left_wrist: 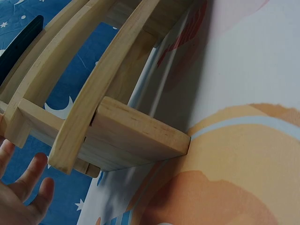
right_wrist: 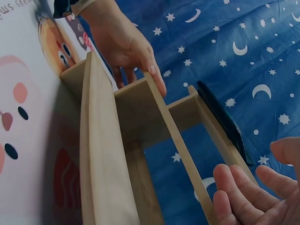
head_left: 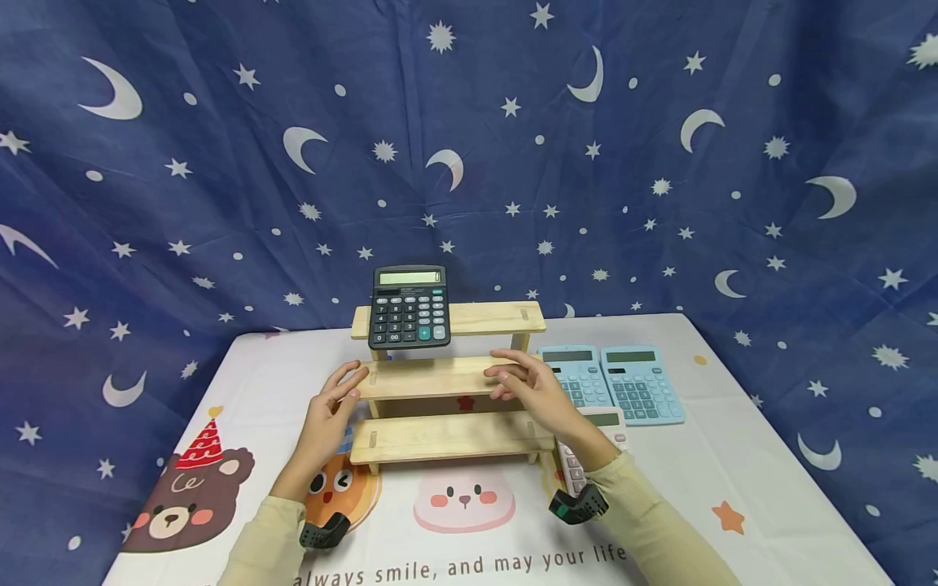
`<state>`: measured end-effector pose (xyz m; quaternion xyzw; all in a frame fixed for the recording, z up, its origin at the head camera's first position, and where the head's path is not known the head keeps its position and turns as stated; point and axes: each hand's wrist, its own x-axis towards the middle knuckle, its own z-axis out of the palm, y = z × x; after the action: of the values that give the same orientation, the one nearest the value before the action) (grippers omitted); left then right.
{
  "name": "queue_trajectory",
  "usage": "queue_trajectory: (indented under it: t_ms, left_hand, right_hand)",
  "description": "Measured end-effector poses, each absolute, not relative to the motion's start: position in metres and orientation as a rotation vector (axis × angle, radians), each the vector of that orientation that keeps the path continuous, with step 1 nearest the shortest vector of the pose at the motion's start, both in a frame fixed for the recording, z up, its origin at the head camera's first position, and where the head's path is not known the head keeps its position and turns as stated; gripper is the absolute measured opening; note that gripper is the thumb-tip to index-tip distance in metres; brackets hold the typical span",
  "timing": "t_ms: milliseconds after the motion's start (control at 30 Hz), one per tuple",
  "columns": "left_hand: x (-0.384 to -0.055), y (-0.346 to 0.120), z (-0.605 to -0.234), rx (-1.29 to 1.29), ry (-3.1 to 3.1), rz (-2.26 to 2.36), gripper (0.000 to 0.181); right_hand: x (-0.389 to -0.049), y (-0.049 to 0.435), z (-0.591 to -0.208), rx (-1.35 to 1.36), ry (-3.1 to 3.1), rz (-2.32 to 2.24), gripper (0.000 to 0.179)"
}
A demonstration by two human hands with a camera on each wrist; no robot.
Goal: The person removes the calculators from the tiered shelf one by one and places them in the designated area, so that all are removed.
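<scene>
- While both hands flank a three-step wooden rack on the table, the left hand is at the left end of the middle step; its fingers are loosely bent and slightly parted, with a fingertip at the plank's end, apparently touching it.
- The right hand is over the right end of that same step; its fingers are spread and gently curved, pinching nothing; whether any fingertip meets the wood, I cannot tell.
- A black calculator lies on the left part of the top step, keys and display facing the person; its screen shows a zero.
- Right of the rack, two light blue calculators lie side by side; a pale pink calculator lies nearer the person, partly hidden by the right forearm.
- Beneath everything is a white tablecloth with cartoon prints and lettering; behind hangs a blue backdrop of moons and stars.
</scene>
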<state>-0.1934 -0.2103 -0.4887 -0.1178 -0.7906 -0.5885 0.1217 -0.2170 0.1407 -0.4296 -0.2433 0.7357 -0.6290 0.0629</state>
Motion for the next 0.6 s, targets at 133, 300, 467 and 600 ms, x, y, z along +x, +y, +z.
queue_trajectory:
  t_ms: [133, 300, 467, 600]
  left_hand:
    - [-0.193, -0.210, -0.488, -0.356, -2.302, -1.724, 0.041]
    - [-0.193, -0.209, -0.488, -0.354, -2.305, -1.729, 0.041]
    - [-0.193, -0.209, -0.488, -0.352, -2.311, -1.722, 0.041]
    - [-0.193, -0.209, -0.488, -0.352, -2.304, -1.721, 0.040]
  right_hand:
    - [-0.221, 0.132, -0.426, -0.729, 2.196, -1.925, 0.043]
    - [-0.224, 0.121, -0.425, -0.682, 2.148, -1.966, 0.045]
    - [-0.224, 0.113, -0.421, -0.641, 2.100, -1.991, 0.047]
    - [-0.225, 0.105, -0.418, -0.619, 2.101, -1.989, 0.049]
